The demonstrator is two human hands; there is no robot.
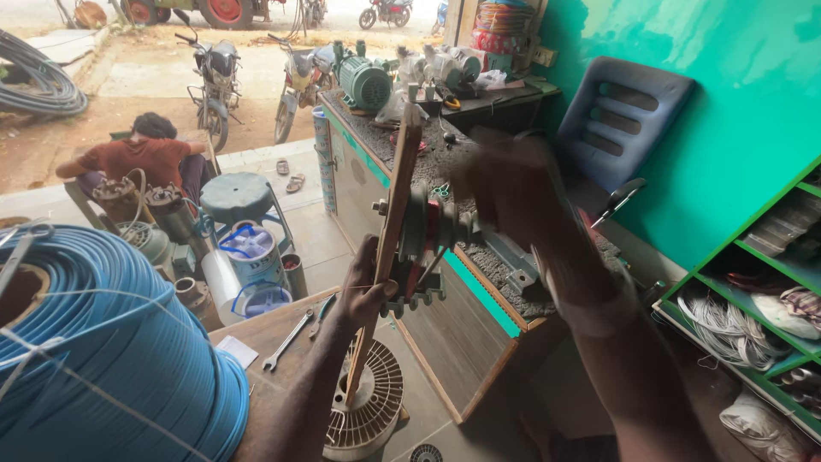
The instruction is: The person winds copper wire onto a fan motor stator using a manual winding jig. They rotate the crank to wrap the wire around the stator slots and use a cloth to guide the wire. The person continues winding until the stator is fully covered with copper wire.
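My left hand [363, 295] grips the lower part of an upright wooden board [395, 201] that carries a hand winding device with a grey and red spool [428, 227] and small gears. My right hand [513, 192] is blurred with motion at the spool's right side, on what seems to be its crank handle; the handle itself is hidden by the blur. Below the board lies a round slotted metal motor core [372, 402] on the floor.
A large coil of blue pipe [103, 359] fills the lower left. A spanner [286, 340] lies on a low wooden bench [265, 329]. A granite-topped counter [479, 257] stands behind, a green shelf [744, 299] at right. Another person [141, 158] sits outside near motorbikes.
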